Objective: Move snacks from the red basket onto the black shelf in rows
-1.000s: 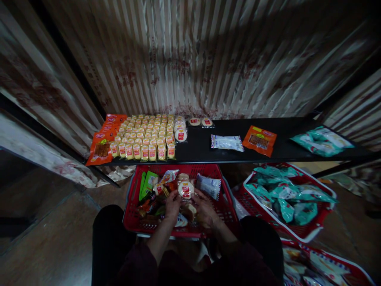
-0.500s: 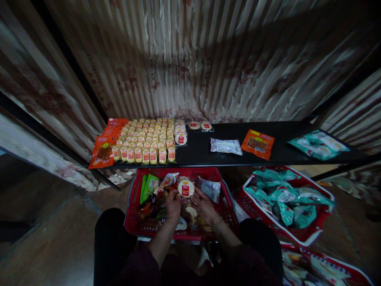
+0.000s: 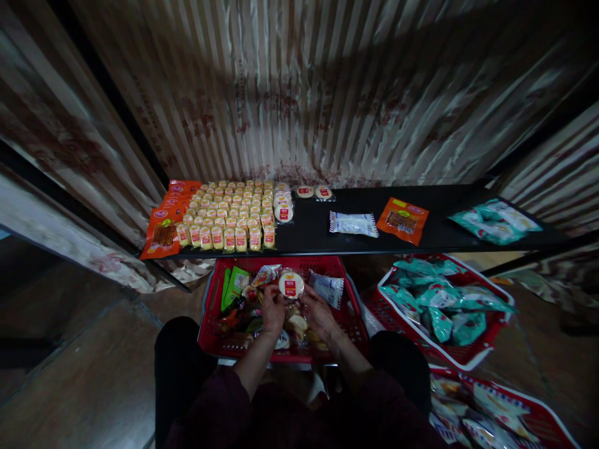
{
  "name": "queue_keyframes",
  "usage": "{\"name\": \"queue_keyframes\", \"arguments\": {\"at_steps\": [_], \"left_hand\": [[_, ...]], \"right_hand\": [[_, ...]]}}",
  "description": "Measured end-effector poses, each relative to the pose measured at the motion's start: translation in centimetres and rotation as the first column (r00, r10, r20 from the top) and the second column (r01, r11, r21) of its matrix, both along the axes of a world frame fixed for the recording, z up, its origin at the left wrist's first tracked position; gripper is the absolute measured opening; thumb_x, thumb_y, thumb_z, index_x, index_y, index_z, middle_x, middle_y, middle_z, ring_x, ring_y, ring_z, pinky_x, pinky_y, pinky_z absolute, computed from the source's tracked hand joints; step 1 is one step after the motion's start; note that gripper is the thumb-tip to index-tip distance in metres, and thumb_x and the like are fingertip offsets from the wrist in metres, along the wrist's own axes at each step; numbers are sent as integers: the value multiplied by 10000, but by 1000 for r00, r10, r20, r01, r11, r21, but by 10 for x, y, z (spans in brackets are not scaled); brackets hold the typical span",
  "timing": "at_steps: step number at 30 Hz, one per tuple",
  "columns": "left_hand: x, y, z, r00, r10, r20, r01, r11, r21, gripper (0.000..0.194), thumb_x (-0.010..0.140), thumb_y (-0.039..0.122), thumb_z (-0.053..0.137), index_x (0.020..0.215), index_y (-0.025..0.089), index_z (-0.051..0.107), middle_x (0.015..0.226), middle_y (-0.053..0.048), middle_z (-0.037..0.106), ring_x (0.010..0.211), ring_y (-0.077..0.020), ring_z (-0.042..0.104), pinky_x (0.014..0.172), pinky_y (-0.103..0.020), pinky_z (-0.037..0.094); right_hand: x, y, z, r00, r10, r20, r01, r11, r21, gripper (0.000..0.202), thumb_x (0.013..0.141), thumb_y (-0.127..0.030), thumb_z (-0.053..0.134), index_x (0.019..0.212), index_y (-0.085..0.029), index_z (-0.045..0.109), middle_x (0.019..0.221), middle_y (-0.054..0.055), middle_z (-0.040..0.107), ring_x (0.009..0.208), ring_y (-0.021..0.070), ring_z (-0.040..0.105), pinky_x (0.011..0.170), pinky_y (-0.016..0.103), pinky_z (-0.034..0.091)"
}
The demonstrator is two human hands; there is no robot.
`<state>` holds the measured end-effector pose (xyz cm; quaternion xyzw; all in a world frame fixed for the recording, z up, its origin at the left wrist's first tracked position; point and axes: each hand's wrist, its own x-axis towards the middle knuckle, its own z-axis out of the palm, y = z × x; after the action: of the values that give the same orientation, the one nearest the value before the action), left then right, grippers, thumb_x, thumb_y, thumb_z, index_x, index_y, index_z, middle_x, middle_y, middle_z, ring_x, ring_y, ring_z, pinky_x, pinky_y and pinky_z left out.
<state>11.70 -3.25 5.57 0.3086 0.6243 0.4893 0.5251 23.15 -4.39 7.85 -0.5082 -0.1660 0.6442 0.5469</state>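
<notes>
Holding a round wrapped cake (image 3: 291,284) face up by the lower edges of its clear wrapper, with the fingertips of the left hand (image 3: 272,312) on one side and those of the right hand (image 3: 319,312) on the other, both narrowed to a pinch, red label in plain sight. Raised above a red basket (image 3: 350,321) between two dark-clad knees, just short of a black shelf (image 3: 309,234). Heaped in that basket, with green packets (image 3: 235,284) near its far left corner, a blue-and-white packet (image 3: 326,288) beyond the right hand, and other wrapped snacks around the wrists, partly hidden and too dim to tell apart.

Lined up along the shelf, from left to right: overlapping orange packets (image 3: 163,226), tight rows of small yellow cakes (image 3: 229,215), a column of round cakes (image 3: 283,206) beside them, and two more round cakes (image 3: 314,193) at the back edge. Spaced farther right, a white packet (image 3: 352,223), a single orange packet (image 3: 402,220) just beside it, and a teal packet (image 3: 496,220) well apart. Set below to the right, a second basket (image 3: 492,330) full of teal bags (image 3: 440,296). Nearer, a third basket (image 3: 550,415) of pale packets. Hung behind everything, a striped curtain (image 3: 281,93).
</notes>
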Motion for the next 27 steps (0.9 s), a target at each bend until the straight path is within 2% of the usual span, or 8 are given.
{"name": "queue_keyframes", "arguments": {"at_steps": [3, 6, 9, 13, 17, 22, 27], "left_hand": [[0, -1, -1, 995, -26, -92, 30, 999, 43, 175, 742, 92, 533, 875, 206, 526, 797, -18, 638, 724, -142, 612, 735, -290, 498], [0, -2, -1, 969, -8, -248, 30, 996, 85, 184, 718, 59, 539, 838, 198, 533, 833, -27, 624, 805, -150, 596, 824, -302, 466], [2, -2, 2, 919, 7, -394, 36, 994, 102, 173, 719, 56, 536, 830, 188, 541, 851, -35, 610, 836, -159, 579, 844, -309, 449], [4, -1, 7, 875, -42, -483, 86, 994, 69, 166, 733, 64, 533, 844, 186, 556, 878, -45, 614, 850, -166, 576, 847, -320, 444], [6, 0, 10, 865, -86, -494, 112, 993, 23, 172, 759, 76, 515, 878, 183, 578, 920, -72, 624, 877, -184, 586, 868, -336, 436], [10, 0, 16, 877, -75, -475, 93, 996, 14, 190, 779, 117, 518, 933, 169, 614, 1016, -122, 632, 985, -225, 575, 928, -359, 412], [13, 1, 27, 948, -76, -309, 69, 997, -32, 180, 774, 175, 549, 928, 194, 642, 1063, -103, 647, 1040, -236, 564, 993, -364, 368]], "right_hand": [[-1, 0, 2, 1000, 20, 8, -20, 1000, 7, 516, 523, -280, 783, 1026, -234, 682, 841, 7, 734, 659, 135, 624, 587, 229, 478], [-1, 0, 4, 1000, 20, 18, -20, 1000, 6, 516, 516, -280, 779, 1022, -232, 685, 848, 10, 738, 671, 148, 636, 598, 240, 483], [-1, -1, 7, 999, 19, 33, -20, 1000, 24, 495, 533, -279, 766, 1018, -221, 689, 846, 12, 741, 669, 152, 642, 587, 239, 476], [-4, -3, 11, 1000, -2, 31, 1, 999, 49, 494, 546, -276, 756, 1032, -207, 693, 867, 21, 744, 660, 154, 639, 582, 245, 472], [-6, -3, 12, 999, -48, 26, 47, 998, 39, 523, 529, -260, 764, 1045, -201, 697, 830, 18, 745, 672, 154, 646, 632, 253, 491], [-8, -2, 5, 997, -59, 52, 58, 998, 32, 536, 542, -282, 769, 1068, -211, 692, 848, 18, 746, 731, 169, 669, 713, 285, 516], [-8, -2, -6, 972, -62, 226, 29, 988, 149, 498, 619, -382, 727, 1090, -228, 684, 975, 41, 736, 926, 227, 666, 814, 354, 529]]}}
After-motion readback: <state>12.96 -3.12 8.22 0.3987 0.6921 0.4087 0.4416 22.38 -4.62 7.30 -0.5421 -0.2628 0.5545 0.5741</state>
